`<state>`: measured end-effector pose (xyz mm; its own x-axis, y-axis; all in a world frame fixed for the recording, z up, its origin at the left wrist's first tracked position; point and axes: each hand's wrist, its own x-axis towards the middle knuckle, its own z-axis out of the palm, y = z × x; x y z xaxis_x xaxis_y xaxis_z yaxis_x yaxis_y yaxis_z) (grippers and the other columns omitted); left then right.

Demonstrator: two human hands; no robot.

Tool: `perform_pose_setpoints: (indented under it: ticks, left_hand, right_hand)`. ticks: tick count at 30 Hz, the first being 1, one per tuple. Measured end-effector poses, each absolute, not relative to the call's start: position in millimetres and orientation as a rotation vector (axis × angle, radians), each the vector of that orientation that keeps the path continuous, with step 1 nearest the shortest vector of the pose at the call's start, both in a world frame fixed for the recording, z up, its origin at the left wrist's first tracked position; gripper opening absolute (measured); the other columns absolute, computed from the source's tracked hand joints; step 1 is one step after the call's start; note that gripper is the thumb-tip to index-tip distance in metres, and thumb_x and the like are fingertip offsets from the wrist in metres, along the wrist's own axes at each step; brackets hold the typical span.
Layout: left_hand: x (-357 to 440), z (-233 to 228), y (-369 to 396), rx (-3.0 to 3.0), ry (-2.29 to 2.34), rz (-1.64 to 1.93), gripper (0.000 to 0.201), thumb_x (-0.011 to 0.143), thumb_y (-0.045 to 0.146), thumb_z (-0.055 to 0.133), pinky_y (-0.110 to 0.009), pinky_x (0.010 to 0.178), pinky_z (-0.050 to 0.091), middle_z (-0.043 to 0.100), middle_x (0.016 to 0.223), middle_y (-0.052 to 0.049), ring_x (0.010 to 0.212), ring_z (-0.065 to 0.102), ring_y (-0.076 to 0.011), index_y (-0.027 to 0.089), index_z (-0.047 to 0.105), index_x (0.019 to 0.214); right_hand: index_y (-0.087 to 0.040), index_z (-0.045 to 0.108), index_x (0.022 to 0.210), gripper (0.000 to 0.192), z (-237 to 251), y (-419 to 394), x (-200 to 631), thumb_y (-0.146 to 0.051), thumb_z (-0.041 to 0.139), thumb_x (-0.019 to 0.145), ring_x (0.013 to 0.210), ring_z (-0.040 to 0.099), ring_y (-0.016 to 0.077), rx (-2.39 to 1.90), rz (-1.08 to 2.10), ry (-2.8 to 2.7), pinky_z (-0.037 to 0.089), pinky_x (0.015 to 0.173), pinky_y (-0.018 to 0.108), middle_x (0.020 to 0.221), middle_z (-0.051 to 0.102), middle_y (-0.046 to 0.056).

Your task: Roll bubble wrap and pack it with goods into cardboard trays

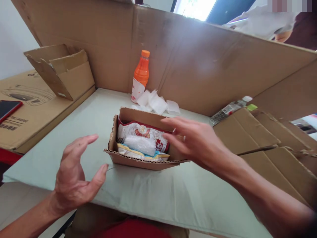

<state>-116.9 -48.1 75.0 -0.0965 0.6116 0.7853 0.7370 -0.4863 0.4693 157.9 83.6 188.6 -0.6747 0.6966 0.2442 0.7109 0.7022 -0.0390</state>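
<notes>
A small open cardboard box (123,158) sits on the pale table (99,112). Inside lie a red-and-white snack packet (146,131) and a white bubble-wrap bundle (140,144) on top of it. My left hand (74,172) hovers open to the left of the box, palm facing it, touching nothing. My right hand (195,138) reaches in from the right with fingers spread, over the box's right end, just above the packet. Neither hand holds anything.
An orange drink bottle (140,76) stands at the back against a tall cardboard wall (198,62), with white plastic pieces (156,103) beside it. A clear bottle (230,109) lies on flattened cardboard (260,138) at right. An open carton (61,71) and a phone (8,109) are at left.
</notes>
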Motion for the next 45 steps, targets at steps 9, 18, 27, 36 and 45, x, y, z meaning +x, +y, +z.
perform_pose_setpoints:
  ticks: [9, 18, 27, 36, 45]
  left_hand:
    - [-127, 9, -51, -2.003, -2.471, -2.022, 0.075, 0.082, 0.043, 0.074, -0.049, 0.105, 0.055, 0.048, 0.153, -0.011, 0.128, 0.06, -0.0321, 0.031, 0.042, 0.149]
    - [-32, 8, -5, -1.999, -2.363, -2.286, 0.07, 0.081, 0.035, 0.064, -0.051, 0.11, 0.047, 0.057, 0.139, -0.016, 0.127, 0.058, -0.0304, 0.017, 0.041, 0.145]
    - [-47, -21, -29, -2.617, -2.185, -1.876, 0.107, 0.074, 0.041, 0.081, -0.06, 0.118, 0.037, 0.026, 0.165, -0.017, 0.148, 0.036, -0.0391, 0.028, 0.018, 0.16]
    - [-57, -24, 36, -2.628, -2.038, -2.076, 0.138, 0.06, 0.048, 0.091, -0.063, 0.122, 0.028, 0.015, 0.166, -0.019, 0.154, 0.017, -0.0416, 0.027, 0.001, 0.163]
    - [-121, -9, 54, -2.574, -1.907, -2.143, 0.134, 0.058, 0.043, 0.092, -0.057, 0.115, 0.041, 0.025, 0.163, -0.017, 0.149, 0.029, -0.0413, 0.028, 0.01, 0.163]
  right_hand:
    - [-0.021, 0.061, 0.128, 0.041, 60, 5, 240, -0.039, 0.061, 0.091, 0.083, 0.07, 0.0207, -1.443, 0.495, -1.95, 0.055, 0.062, 0.03, 0.111, 0.074, 0.01]
    - [-0.019, 0.058, 0.107, 0.044, 38, 44, 228, -0.057, 0.057, 0.085, 0.074, 0.066, 0.0233, -1.523, 0.82, -1.784, 0.055, 0.07, 0.04, 0.099, 0.072, 0.01]
    - [-0.023, 0.055, 0.127, 0.061, 7, 23, 282, -0.061, 0.07, 0.081, 0.11, 0.065, 0.0273, -1.445, 0.877, -1.522, 0.057, 0.087, 0.039, 0.13, 0.065, 0.012]
    - [-0.022, 0.057, 0.116, 0.056, 2, 49, 243, -0.056, 0.077, 0.077, 0.1, 0.069, 0.028, -1.421, 1.022, -1.439, 0.06, 0.083, 0.039, 0.115, 0.069, 0.011]
    - [-0.021, 0.057, 0.115, 0.057, 8, 91, 180, -0.06, 0.075, 0.077, 0.094, 0.069, 0.0274, -1.368, 1.063, -1.518, 0.059, 0.082, 0.041, 0.11, 0.07, 0.011]
